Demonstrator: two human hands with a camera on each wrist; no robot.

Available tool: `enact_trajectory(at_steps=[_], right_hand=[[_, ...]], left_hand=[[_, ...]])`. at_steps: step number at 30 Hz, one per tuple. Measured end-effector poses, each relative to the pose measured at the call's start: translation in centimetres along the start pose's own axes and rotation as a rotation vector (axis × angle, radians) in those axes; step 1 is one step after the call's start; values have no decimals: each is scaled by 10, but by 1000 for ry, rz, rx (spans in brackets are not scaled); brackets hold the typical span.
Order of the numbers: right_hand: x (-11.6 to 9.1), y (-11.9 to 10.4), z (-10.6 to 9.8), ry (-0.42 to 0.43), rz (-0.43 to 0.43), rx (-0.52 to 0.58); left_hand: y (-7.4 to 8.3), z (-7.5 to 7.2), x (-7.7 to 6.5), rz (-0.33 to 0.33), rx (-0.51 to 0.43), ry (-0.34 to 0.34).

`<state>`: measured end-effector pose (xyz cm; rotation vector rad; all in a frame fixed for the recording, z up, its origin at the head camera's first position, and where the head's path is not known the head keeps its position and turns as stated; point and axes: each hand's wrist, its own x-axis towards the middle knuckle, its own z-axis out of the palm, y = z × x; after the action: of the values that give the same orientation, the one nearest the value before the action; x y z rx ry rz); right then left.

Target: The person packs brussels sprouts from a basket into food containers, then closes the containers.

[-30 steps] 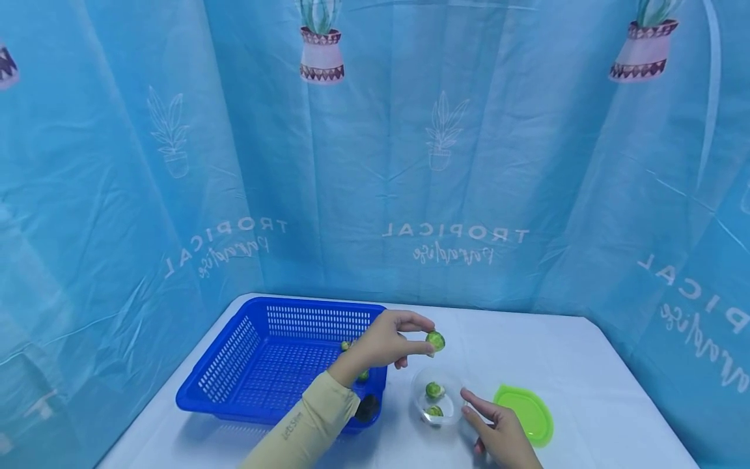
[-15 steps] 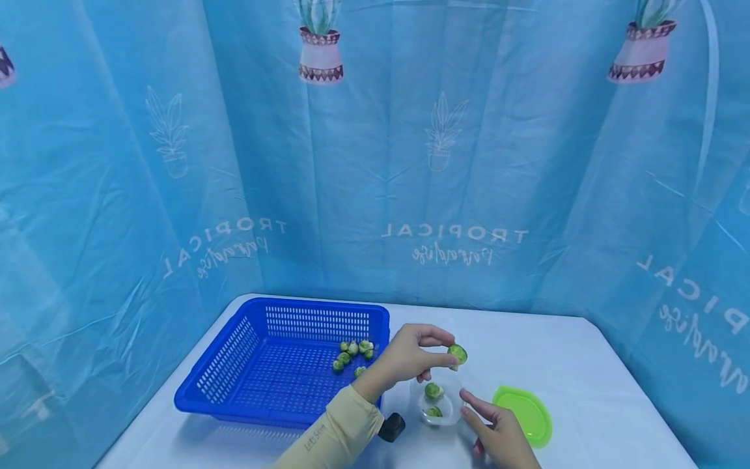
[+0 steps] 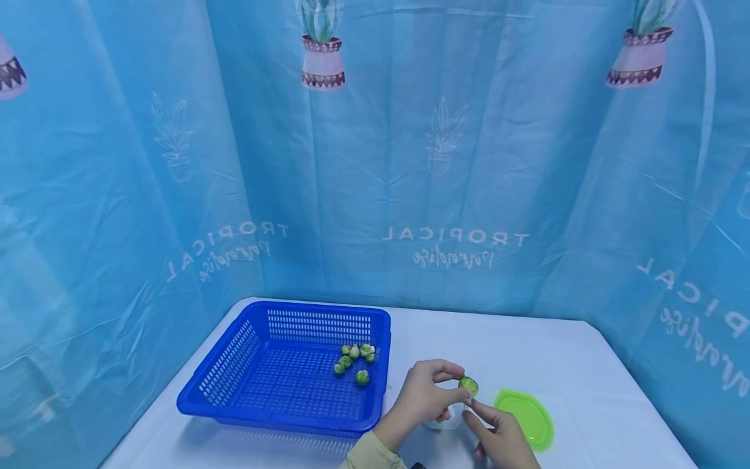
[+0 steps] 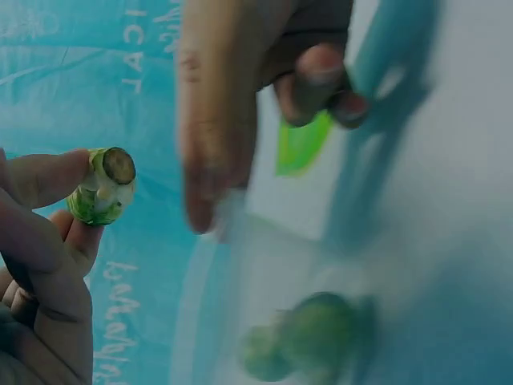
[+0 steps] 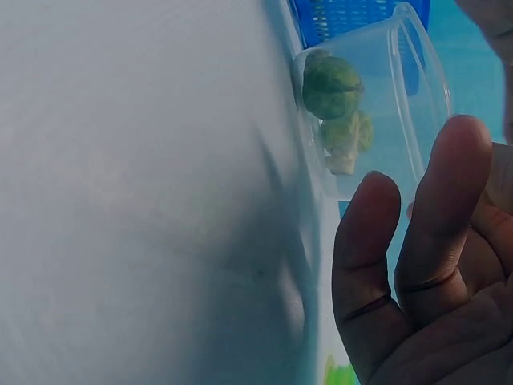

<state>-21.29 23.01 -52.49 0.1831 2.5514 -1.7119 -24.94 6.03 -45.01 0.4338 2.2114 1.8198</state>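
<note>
A Brussels sprout (image 3: 468, 386) is pinched between the thumb and fingers of my left hand (image 3: 430, 393). Its cut brown stem end shows in the left wrist view. Below that hand stands a small clear plastic container (image 5: 377, 80), mostly covered by the hand in the head view. Two other Brussels sprouts (image 5: 333, 88) lie inside it. My right hand (image 3: 499, 435) holds the container's rim on its right side with thumb and forefinger. In the right wrist view its other fingers hang beside the wall.
A blue plastic basket (image 3: 275, 418) with slotted walls stands on the left. Several Brussels sprouts (image 3: 362, 378) lie in its right part. A bright green lid (image 3: 530, 417) lies right of the container on the white-covered table (image 3: 498, 339). Blue curtains hang behind.
My left hand has moved right and nearer with its Brussels sprout, from beside the basket to over the container. The right hand has stayed at the rim.
</note>
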Motion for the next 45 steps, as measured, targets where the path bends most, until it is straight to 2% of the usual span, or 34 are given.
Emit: enact_trajectory(at_steps=[7, 14, 22, 27, 34, 40, 45], right_hand=[[0, 2, 2, 16, 0, 7], [-1, 0, 2, 27, 4, -1], [-1, -2, 2, 27, 6, -6], [-1, -3, 2, 18, 5, -2], [-1, -3, 2, 22, -2, -9], [-2, -3, 2, 31, 30, -18], [-2, -4, 0, 29, 32, -19]], left_hand=[[-22, 6, -1, -47, -26, 99], [-30, 1, 0, -63, 19, 156], [-38, -2, 2, -120, 86, 147], [-40, -4, 3, -144, 104, 117], [-40, -4, 1, -117, 103, 97], [-32, -3, -4, -114, 74, 51], [-15, -4, -11, -80, 45, -4]])
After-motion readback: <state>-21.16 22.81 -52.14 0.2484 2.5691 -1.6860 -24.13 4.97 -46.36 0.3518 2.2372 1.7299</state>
